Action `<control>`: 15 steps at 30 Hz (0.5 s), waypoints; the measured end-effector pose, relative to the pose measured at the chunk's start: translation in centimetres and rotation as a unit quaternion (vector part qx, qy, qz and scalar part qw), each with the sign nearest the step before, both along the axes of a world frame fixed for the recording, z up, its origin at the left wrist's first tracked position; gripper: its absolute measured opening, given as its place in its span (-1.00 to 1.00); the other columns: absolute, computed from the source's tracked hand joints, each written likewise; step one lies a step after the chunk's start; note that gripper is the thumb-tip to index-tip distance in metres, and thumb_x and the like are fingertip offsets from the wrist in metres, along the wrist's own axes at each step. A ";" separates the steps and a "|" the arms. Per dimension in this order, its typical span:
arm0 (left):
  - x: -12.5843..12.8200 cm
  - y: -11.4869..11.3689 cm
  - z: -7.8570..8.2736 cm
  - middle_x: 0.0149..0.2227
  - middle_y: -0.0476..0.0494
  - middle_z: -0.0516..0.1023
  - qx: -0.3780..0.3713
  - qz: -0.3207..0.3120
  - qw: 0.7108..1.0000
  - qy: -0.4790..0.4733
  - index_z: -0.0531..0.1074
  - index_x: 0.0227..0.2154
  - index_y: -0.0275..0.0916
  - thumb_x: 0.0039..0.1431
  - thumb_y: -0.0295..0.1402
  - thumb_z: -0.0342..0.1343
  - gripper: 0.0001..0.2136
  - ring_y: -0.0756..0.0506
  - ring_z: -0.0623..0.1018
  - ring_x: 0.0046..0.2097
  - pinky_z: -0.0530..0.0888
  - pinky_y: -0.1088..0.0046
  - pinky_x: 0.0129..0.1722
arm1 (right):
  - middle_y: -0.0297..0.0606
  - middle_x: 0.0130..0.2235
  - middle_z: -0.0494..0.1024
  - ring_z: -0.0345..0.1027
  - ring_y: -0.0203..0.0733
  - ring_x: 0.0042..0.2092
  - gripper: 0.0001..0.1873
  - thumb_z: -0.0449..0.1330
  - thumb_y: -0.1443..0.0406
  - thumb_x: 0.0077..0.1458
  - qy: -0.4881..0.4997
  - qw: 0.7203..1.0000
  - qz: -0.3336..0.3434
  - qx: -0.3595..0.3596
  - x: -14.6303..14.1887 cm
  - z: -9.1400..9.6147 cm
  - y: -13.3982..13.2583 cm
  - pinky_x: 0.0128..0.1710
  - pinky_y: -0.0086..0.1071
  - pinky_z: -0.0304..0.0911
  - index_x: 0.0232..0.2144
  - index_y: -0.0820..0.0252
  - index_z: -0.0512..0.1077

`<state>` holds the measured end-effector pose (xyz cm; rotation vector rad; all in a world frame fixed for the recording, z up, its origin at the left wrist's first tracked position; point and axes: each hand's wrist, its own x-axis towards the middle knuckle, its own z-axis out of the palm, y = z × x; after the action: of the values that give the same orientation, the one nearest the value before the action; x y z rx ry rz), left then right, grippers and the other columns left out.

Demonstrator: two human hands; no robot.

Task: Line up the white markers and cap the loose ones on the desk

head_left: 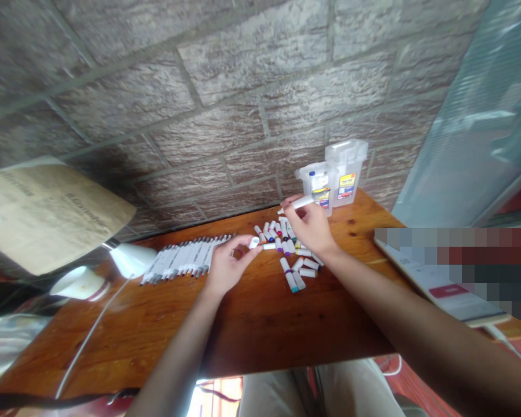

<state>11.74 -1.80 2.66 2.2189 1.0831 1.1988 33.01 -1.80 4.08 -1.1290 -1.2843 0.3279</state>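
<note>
Between the thumb and forefinger of my left hand [229, 259] is a white marker cap [254, 242], its hollow end towards me. My right hand [309, 225] grips an uncapped white marker [301, 202], its pale tip pointing left and down. Below and between the hands lies a loose heap of marker caps [285, 246], white with coloured ends in purple, orange, blue and teal. Left of my left hand, a long row of capless-looking white markers [184, 258] lies side by side on the wooden table [252, 324].
Two clear plastic cases [345, 174] stand against the brick wall, one with a few markers inside. A lamp [132, 260] with a paper shade, a white cup [80, 284] and a cable [91, 330] are on the left. A calendar-like board [443, 284] lies at the right edge.
</note>
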 end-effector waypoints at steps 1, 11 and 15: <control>0.0 0.0 0.0 -0.28 -0.09 0.66 0.001 -0.003 1.000 -0.002 0.55 -0.28 -0.23 0.12 -0.23 0.27 -0.81 -0.02 0.59 -0.35 0.52 0.50 -0.32 | -0.27 -0.34 0.60 0.42 -0.26 -0.39 -0.81 0.13 0.25 0.14 -0.008 1.000 0.015 -0.002 -0.3 -0.1 -0.2 -0.34 -0.42 0.29 -0.35 0.20 0.51; 0.1 0.0 -0.2 -0.29 -0.09 0.65 -0.001 -0.027 1.000 0.003 0.54 -0.24 -0.22 0.14 -0.22 0.26 -0.80 -0.02 0.58 -0.35 0.51 0.51 -0.31 | -0.28 -0.46 0.55 0.37 -0.28 -0.46 -0.62 0.11 0.05 0.22 -0.034 0.997 0.057 -0.048 -1.8 -1.0 -0.7 -0.41 -0.44 0.24 -0.39 0.21 0.52; 0.3 -0.1 -0.2 -0.34 -0.06 0.64 0.002 -0.027 1.000 0.014 0.55 -0.25 -0.21 0.12 -0.21 0.26 -0.80 -0.01 0.57 -0.38 0.51 0.53 -0.34 | -0.29 -0.50 0.52 0.34 -0.29 -0.47 -0.59 0.11 0.02 0.21 -0.024 0.997 0.054 -0.050 -1.6 -0.5 -0.8 -0.43 -0.45 0.22 -0.46 0.22 0.48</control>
<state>12.03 -1.88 2.42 2.2596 1.0254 1.1514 31.41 -2.61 3.56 -1.1596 -1.3863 0.4527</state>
